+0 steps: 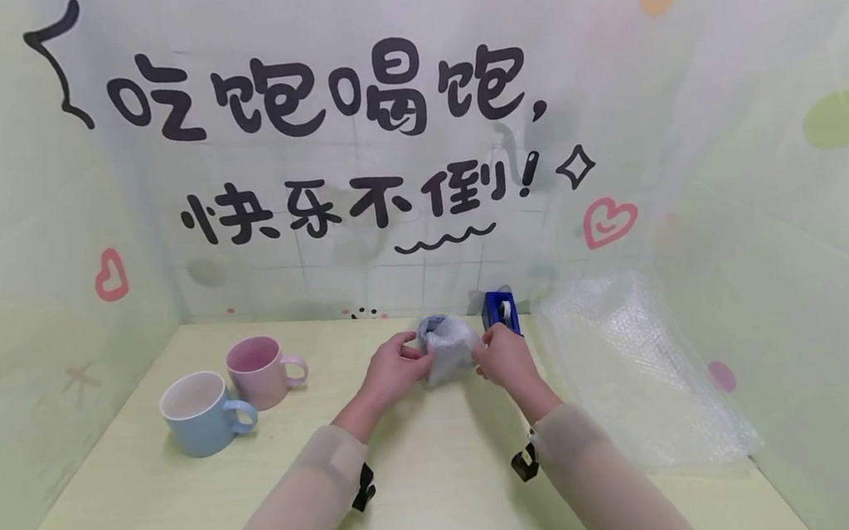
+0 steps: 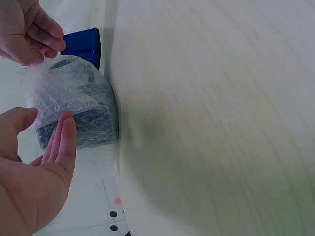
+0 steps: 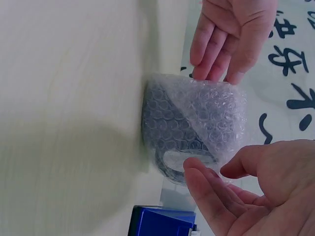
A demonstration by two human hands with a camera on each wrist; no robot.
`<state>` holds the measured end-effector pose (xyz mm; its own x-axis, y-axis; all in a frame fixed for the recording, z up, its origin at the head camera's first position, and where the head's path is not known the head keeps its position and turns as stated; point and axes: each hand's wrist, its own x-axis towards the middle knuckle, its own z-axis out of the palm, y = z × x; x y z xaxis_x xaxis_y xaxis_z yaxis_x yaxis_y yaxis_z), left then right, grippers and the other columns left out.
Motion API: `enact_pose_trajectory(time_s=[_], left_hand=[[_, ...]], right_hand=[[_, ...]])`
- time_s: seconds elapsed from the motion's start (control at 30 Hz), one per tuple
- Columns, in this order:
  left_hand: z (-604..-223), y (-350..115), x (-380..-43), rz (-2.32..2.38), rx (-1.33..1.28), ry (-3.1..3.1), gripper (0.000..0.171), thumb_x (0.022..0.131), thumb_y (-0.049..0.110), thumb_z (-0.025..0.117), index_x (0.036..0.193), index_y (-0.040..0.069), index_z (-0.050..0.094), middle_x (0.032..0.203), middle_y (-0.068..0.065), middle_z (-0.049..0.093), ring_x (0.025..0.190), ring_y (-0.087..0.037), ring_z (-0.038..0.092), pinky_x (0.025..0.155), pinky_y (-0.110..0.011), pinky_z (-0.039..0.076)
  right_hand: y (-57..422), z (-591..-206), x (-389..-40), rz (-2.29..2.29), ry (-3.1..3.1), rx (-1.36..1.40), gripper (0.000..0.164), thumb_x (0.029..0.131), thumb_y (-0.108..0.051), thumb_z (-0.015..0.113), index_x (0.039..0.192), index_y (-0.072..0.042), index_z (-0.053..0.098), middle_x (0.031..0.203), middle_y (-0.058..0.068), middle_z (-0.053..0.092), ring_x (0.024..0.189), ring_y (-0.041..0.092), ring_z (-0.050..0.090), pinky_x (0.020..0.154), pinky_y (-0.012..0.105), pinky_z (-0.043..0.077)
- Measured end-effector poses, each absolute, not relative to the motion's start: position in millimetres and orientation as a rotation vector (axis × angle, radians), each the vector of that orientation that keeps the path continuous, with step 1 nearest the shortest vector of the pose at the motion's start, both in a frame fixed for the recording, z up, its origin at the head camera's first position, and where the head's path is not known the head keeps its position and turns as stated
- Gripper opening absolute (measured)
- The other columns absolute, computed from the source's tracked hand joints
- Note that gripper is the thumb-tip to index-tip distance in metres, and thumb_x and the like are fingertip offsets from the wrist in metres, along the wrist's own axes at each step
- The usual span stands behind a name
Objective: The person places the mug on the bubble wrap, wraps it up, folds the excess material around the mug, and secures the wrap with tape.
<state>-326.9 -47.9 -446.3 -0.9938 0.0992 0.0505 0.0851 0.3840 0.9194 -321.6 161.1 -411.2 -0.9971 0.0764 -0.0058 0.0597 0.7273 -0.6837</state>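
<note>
A dark mug wrapped in bubble wrap (image 1: 450, 351) lies on its side near the back of the table, its handle (image 3: 187, 160) showing through the plastic. My left hand (image 1: 397, 367) is at its left end, fingers nearly straight and touching the wrap, thumb apart. On the other end, my right hand (image 1: 505, 362) pinches the bubble wrap (image 2: 54, 88) between thumb and fingers near the handle. The left wrist view has the left hand (image 2: 39, 172) below the right hand (image 2: 29, 34). How the wrap's far side lies is hidden.
Just behind the right hand stands a blue tape dispenser (image 1: 501, 309). A sheet of bubble wrap (image 1: 634, 365) lies along the right side. To the left are a pink mug (image 1: 257, 378) and a light blue mug (image 1: 200, 420). Printed walls (image 1: 364, 253) enclose the table.
</note>
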Motion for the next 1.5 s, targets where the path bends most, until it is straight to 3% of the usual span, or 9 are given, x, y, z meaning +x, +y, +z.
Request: enact_pose_trajectory(time_s=[0.13, 0.27, 0.43, 0.57, 0.73, 0.87, 1.27, 1.5], left_hand=[[-444.8, -43.3, -335.3, 1.797, 0.229, 2.490, 0.066, 0.104, 0.013, 0.071, 0.161, -0.005, 0.043, 0.143, -0.027, 0.070, 0.133, -0.041, 0.070, 0.107, -0.049, 0.061], [-444.2, -39.1, -341.9, 1.868, 0.288, 2.359, 0.069, 0.107, 0.010, 0.065, 0.166, -0.007, 0.033, 0.162, -0.031, 0.052, 0.148, -0.046, 0.057, 0.121, -0.054, 0.052], [-441.1, -35.8, -348.3, 1.839, 0.291, 2.355, 0.068, 0.110, 0.014, 0.063, 0.167, -0.007, 0.031, 0.171, -0.030, 0.041, 0.156, -0.044, 0.048, 0.128, -0.053, 0.043], [-438.2, -35.9, -354.2, 1.763, 0.314, 2.368, 0.069, 0.111, 0.013, 0.060, 0.169, -0.005, 0.028, 0.174, -0.028, 0.036, 0.160, -0.042, 0.042, 0.131, -0.051, 0.038], [-432.3, -40.2, -360.3, 1.690, 0.360, 2.318, 0.074, 0.108, 0.006, 0.058, 0.172, -0.004, 0.020, 0.178, -0.027, 0.029, 0.165, -0.042, 0.034, 0.134, -0.053, 0.033], [-430.2, -42.7, -364.5, 1.656, 0.381, 2.292, 0.080, 0.105, 0.003, 0.058, 0.173, -0.003, 0.016, 0.180, -0.026, 0.025, 0.166, -0.044, 0.029, 0.135, -0.054, 0.029], [-439.6, -38.4, -367.8, 1.685, 0.375, 2.256, 0.091, 0.101, 0.003, 0.064, 0.174, -0.001, 0.010, 0.182, -0.024, 0.020, 0.167, -0.043, 0.027, 0.136, -0.055, 0.027], [-439.5, -39.0, -347.4, 1.568, 0.429, 2.443, 0.083, 0.104, 0.011, 0.064, 0.172, -0.002, 0.019, 0.176, -0.029, 0.030, 0.160, -0.049, 0.039, 0.132, -0.058, 0.036]], right_hand=[[160.5, -411.2, -335.0, 1.140, -2.897, -0.124, 0.038, 0.102, -0.016, 0.066, 0.134, 0.006, 0.064, 0.104, 0.018, 0.081, 0.083, 0.022, 0.080, 0.068, 0.030, 0.062], [157.7, -409.7, -344.5, 1.245, -2.884, -0.109, 0.046, 0.100, -0.016, 0.068, 0.140, 0.007, 0.063, 0.114, 0.020, 0.078, 0.089, 0.027, 0.077, 0.073, 0.033, 0.063], [151.2, -409.8, -352.4, 1.531, -2.800, -0.071, 0.064, 0.098, -0.012, 0.067, 0.156, 0.008, 0.049, 0.132, 0.027, 0.071, 0.105, 0.034, 0.077, 0.085, 0.036, 0.067], [149.1, -413.0, -359.1, 1.740, -2.736, -0.030, 0.079, 0.098, -0.005, 0.063, 0.168, 0.008, 0.029, 0.147, 0.032, 0.061, 0.118, 0.040, 0.075, 0.091, 0.039, 0.068], [148.9, -417.5, -364.4, 1.890, -2.727, -0.006, 0.086, 0.103, -0.001, 0.059, 0.173, 0.004, 0.011, 0.171, 0.034, 0.038, 0.127, 0.042, 0.073, 0.095, 0.040, 0.067], [149.8, -420.7, -366.3, 1.963, -2.728, -0.008, 0.088, 0.105, -0.001, 0.057, 0.175, 0.001, 0.004, 0.178, 0.031, 0.023, 0.131, 0.043, 0.071, 0.099, 0.043, 0.066], [154.1, -430.8, -365.8, 1.990, -2.708, -0.007, 0.093, 0.101, 0.000, 0.057, 0.177, -0.007, 0.004, 0.181, 0.027, 0.021, 0.130, 0.044, 0.071, 0.100, 0.046, 0.065], [164.4, -425.0, -353.9, 1.573, -2.835, 0.039, 0.081, 0.105, -0.013, 0.060, 0.173, 0.002, 0.019, 0.173, 0.030, 0.037, 0.136, 0.043, 0.067, 0.106, 0.048, 0.062]])
